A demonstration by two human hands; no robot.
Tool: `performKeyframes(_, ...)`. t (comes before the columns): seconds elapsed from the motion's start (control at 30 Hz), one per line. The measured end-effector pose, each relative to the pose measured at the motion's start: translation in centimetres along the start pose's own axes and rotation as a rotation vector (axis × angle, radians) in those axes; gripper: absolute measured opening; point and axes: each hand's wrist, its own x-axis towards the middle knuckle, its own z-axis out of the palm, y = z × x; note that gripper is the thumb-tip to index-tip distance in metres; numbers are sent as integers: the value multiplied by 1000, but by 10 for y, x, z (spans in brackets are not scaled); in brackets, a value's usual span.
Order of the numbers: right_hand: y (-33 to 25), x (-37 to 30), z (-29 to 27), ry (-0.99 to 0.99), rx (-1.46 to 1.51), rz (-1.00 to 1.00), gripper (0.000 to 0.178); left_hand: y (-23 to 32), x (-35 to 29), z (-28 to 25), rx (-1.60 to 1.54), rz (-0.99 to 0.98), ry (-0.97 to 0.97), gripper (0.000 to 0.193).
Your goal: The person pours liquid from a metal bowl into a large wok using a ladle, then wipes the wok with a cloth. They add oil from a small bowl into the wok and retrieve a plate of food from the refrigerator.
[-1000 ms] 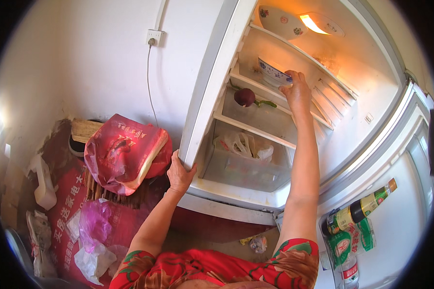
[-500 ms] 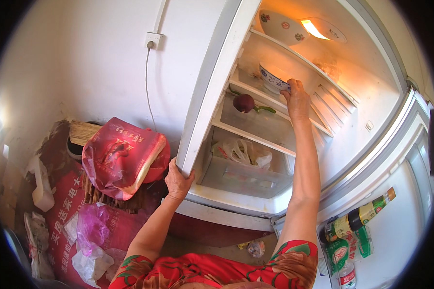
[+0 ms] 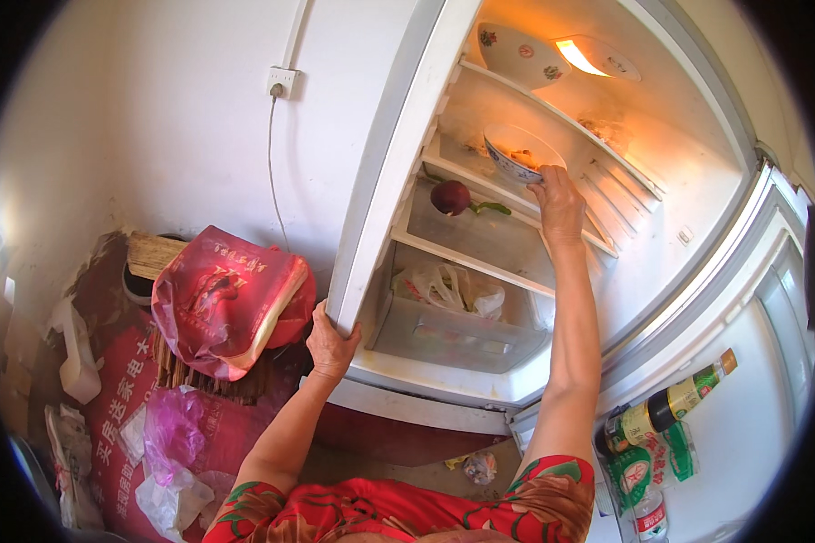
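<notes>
My right hand (image 3: 561, 208) pinches the near rim of a white bowl with a blue pattern (image 3: 501, 161), fingers closed. The bowl is tilted toward me at the middle shelf of the open refrigerator (image 3: 378, 195), and orange-brown food (image 3: 520, 157) shows inside it. My left hand (image 3: 334, 347) is wrapped round the lower part of the refrigerator's left front edge. One shelf below the bowl lies a dark purple-red round vegetable (image 3: 450, 197), with green stalks beside it. A larger flowered white bowl (image 3: 521, 56) stands on the top shelf.
White plastic bags (image 3: 453, 286) fill part of the bottom drawer. The open door (image 3: 743, 471) at the right holds a dark bottle (image 3: 668, 407) and green packets. At left, a red bag (image 3: 231, 299) rests on stacked wood, near a purple plastic bag (image 3: 172, 433).
The bowl has tipped toward me, so its inside and the food now show. My right hand still grips its rim. My left hand keeps its hold on the refrigerator edge.
</notes>
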Motion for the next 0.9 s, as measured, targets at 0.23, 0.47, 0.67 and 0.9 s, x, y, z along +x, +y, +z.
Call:
performKeyframes(0.23, -5, -1, -1, 69, 0, -25, 32, 2, 0, 0, -28, -19, 2, 78)
performKeyframes(0.47, -9, -6, 0, 87, 1, 25, 32, 3, 0, -2, -66, -41, -30, 77)
performKeyframes(0.67, -13, -9, -11, 180, 2, 42, 31, 4, -1, -2, -60, -9, -20, 76)
performKeyframes(0.9, -47, -33, -57, 282, 20, -8, 36, 4, -1, -5, -93, -38, -65, 76)
